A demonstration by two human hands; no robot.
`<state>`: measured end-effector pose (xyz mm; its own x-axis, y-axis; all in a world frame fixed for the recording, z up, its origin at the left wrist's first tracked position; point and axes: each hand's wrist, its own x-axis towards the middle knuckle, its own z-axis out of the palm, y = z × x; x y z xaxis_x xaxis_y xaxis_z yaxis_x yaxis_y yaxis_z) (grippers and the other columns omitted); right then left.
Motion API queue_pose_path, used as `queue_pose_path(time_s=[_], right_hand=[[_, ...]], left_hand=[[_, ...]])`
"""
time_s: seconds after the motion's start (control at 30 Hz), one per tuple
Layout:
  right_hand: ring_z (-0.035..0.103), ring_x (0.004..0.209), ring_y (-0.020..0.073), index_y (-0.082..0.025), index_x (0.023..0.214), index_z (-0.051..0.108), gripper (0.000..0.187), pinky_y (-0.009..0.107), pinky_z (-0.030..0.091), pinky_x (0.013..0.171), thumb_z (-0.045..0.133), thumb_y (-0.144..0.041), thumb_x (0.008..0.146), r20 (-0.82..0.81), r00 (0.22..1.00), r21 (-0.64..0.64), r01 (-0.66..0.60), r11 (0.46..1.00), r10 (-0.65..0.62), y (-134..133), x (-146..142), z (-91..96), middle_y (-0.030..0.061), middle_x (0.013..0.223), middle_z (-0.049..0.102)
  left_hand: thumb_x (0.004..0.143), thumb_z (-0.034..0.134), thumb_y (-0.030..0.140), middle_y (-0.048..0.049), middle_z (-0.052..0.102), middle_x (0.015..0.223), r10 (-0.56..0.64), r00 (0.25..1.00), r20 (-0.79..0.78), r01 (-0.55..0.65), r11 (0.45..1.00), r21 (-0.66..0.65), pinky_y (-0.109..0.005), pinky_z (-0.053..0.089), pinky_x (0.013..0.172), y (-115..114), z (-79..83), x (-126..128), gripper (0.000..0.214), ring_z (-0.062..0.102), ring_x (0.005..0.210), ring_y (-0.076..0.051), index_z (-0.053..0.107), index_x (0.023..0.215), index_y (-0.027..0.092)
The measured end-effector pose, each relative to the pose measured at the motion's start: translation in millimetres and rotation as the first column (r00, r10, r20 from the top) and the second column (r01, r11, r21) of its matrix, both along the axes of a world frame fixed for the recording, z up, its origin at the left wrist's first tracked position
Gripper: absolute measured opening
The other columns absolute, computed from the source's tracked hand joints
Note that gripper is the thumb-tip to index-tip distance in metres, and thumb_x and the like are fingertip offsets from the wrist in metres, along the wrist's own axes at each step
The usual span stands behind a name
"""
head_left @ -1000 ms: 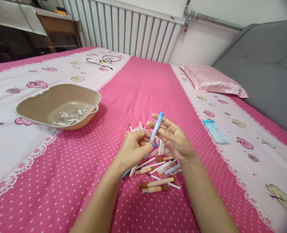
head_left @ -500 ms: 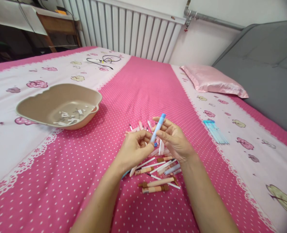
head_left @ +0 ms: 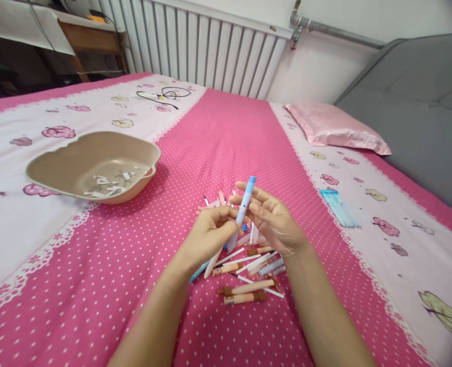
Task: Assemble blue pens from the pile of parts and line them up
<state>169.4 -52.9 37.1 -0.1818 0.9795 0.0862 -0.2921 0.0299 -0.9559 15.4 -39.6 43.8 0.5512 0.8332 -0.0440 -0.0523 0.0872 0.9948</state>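
Note:
A light-blue pen barrel (head_left: 244, 203) with a darker blue end and a small dark print stands tilted between my hands. My left hand (head_left: 213, 229) pinches its lower part between thumb and fingers. My right hand (head_left: 273, 219) has its thumb against the right side of the barrel, with fingers passing behind it. Below lies a loose pile of pen parts: thin white refills (head_left: 239, 260), brown-ended beige pens (head_left: 244, 297), pink pieces and another pale-blue barrel (head_left: 271, 266). Part of the pile is hidden behind my hands.
A beige basin (head_left: 73, 158) holding small white pieces stands on the pink bedspread (head_left: 226, 132) at left. To the right lies a row of light-blue pens (head_left: 340, 208). Farther off are a black cable (head_left: 176, 93), a pink pillow (head_left: 336, 127) and a radiator (head_left: 203, 46).
The barrel has shifted slightly left and turned, so its print now shows. My right fingers have moved left behind it and spread a little. My left hand stays nearly in place.

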Motion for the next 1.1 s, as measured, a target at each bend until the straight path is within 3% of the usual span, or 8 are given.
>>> queue_pose_path(time_s=[0.27,0.43,0.7,0.93,1.1], right_hand=[[0.062,0.074,0.012,-0.026,0.111,0.059,0.036,0.024,0.05,0.063,0.065,-0.023,0.076,-0.036,0.999,-0.002,-0.034,0.999,0.034,0.5,0.6,-1.5,0.0005,0.088,0.068],[0.062,0.071,0.0116,-0.026,0.105,0.062,0.035,0.024,0.05,0.061,0.069,-0.022,0.072,-0.039,0.999,-0.018,0.01,1.0,-0.011,1.0,0.8,-0.3,-0.0001,0.084,0.068],[0.06,0.065,0.0078,-0.024,0.098,0.065,0.035,0.02,0.049,0.063,0.075,-0.018,0.065,-0.055,0.996,-0.053,0.072,0.996,-0.075,1.7,1.5,-1.9,-0.0034,0.075,0.065],[0.059,0.068,0.0081,-0.024,0.099,0.065,0.034,0.02,0.05,0.067,0.073,-0.017,0.067,0.001,0.998,-0.028,0.068,0.997,-0.068,1.7,0.7,-4.3,-0.0025,0.077,0.064],[0.059,0.072,0.0094,-0.025,0.102,0.065,0.034,0.022,0.05,0.07,0.071,-0.019,0.069,0.005,0.998,-0.011,0.056,0.998,-0.056,1.5,0.0,-4.1,-0.0013,0.081,0.064]], left_hand=[[0.07,0.049,0.023,0.0025,0.048,0.055,-0.04,0.999,0.001,0.04,0.999,-0.012,-0.02,0.033,0.048,-1.0,0.1,-1.6,0.014,0.04,0.048,-0.007,0.059,0.069,0.012],[0.077,0.051,0.027,0.0018,0.05,0.061,-0.076,0.997,-0.007,0.076,0.995,0.069,-0.019,0.032,0.048,-0.5,-0.5,-2.7,0.019,0.04,0.051,-0.006,0.061,0.073,0.012],[0.065,0.068,0.03,-0.0018,0.059,0.065,0.024,1.0,0.004,-0.024,0.999,0.022,-0.021,0.04,0.052,1.1,-2.7,1.0,0.023,0.051,0.056,-0.009,0.062,0.074,0.01],[0.059,0.073,0.027,0.0046,0.05,0.05,0.15,0.984,-0.092,-0.146,0.988,0.05,-0.017,0.032,0.041,2.1,-7.4,2.6,0.027,0.043,0.042,-0.005,0.05,0.064,0.013],[0.064,0.071,0.032,0.0003,0.056,0.061,0.104,0.992,-0.065,-0.098,0.992,0.085,-0.019,0.036,0.048,2.3,-5.6,1.2,0.027,0.048,0.052,-0.008,0.056,0.072,0.011]])
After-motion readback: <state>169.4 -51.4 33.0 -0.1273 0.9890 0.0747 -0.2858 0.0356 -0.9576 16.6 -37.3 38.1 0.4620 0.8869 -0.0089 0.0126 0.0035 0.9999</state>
